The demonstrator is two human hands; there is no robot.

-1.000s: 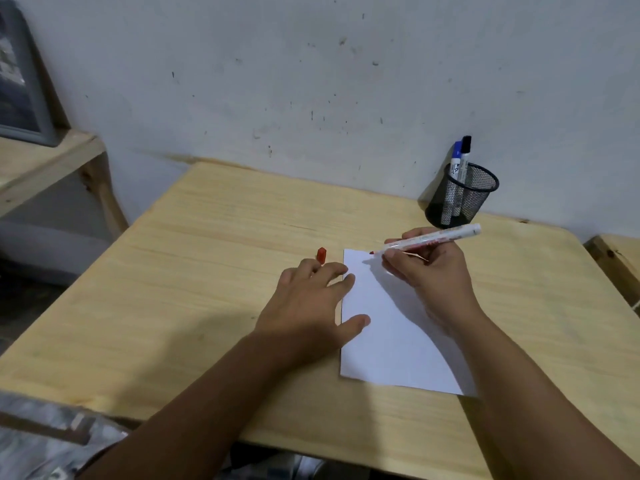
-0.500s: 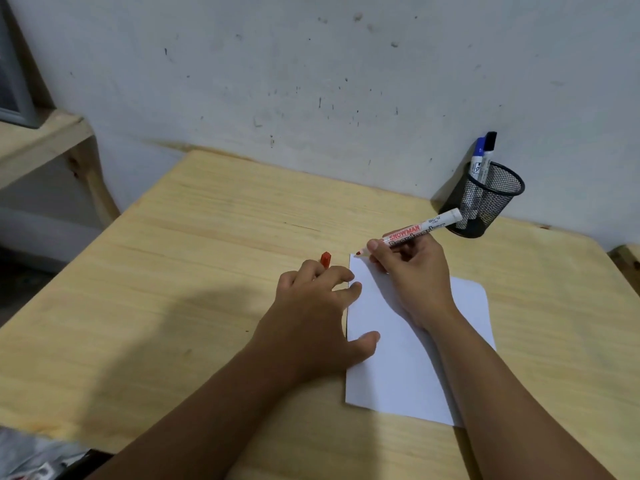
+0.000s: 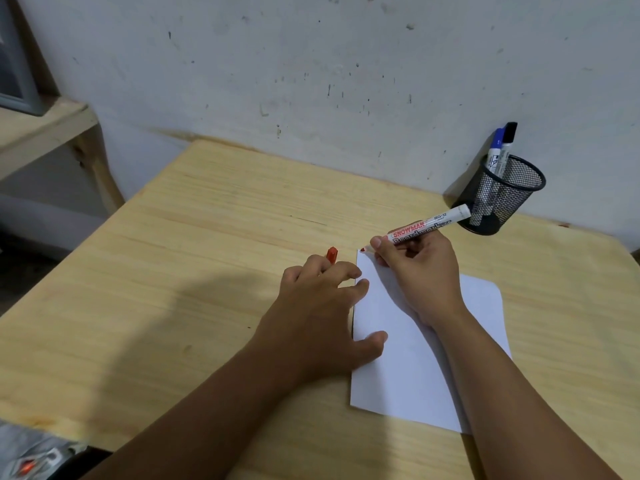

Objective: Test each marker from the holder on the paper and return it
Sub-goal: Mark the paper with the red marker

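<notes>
Basically, right hand (image 3: 415,271) pinched the uncapped red Snowman boardmarker (image 3: 422,230), tip at the paper's (image 3: 415,358) far-left corner, left hand (image 3: 322,306) pinning the edge, red cap (image 3: 331,254) between fingers; stroke risked running onto the table (image 3: 207,237).

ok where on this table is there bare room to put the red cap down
Bare: the wide left half of the table, from the left hand out to the edge, and the far strip along the wall. Crowded: the paper, under both hands, and the corner by the mesh holder.
</notes>
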